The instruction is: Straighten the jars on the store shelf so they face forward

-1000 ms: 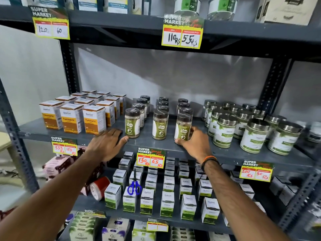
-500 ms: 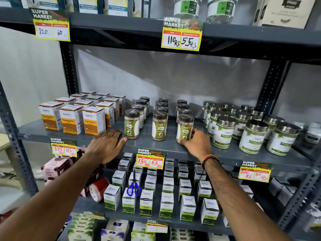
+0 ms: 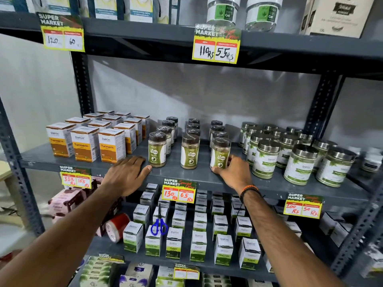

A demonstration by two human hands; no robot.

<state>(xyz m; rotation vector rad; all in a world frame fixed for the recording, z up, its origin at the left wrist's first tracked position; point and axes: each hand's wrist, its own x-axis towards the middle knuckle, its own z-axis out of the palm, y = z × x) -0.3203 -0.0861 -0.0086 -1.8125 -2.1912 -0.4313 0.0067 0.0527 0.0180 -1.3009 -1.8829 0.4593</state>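
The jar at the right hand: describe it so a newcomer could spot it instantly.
On the middle shelf, three rows of brown-lidded jars stand between turmeric boxes and steel-lidded jars. It is the front jar of the rightmost row, the only one the right hand touches.

Landmark: the middle shelf.

On its front edge, a tag reads "SUPER MARKET", "130", "65". Left of it, a second tag reads "333", "165". Right, a third tag reads "100 Rs", "50 Rs".

Standing on the shelf, the left boxes read "Dishant", "Turmeric". The front brown-lidded jars read "GASKA".

On the shelf above, one tag reads "SUPER MARKET", "MRP", "110 Rs", "55 Rs"; another tag reads "120", "60". Tubs above read "Gel".

Below, a small box reads "Tulasi".
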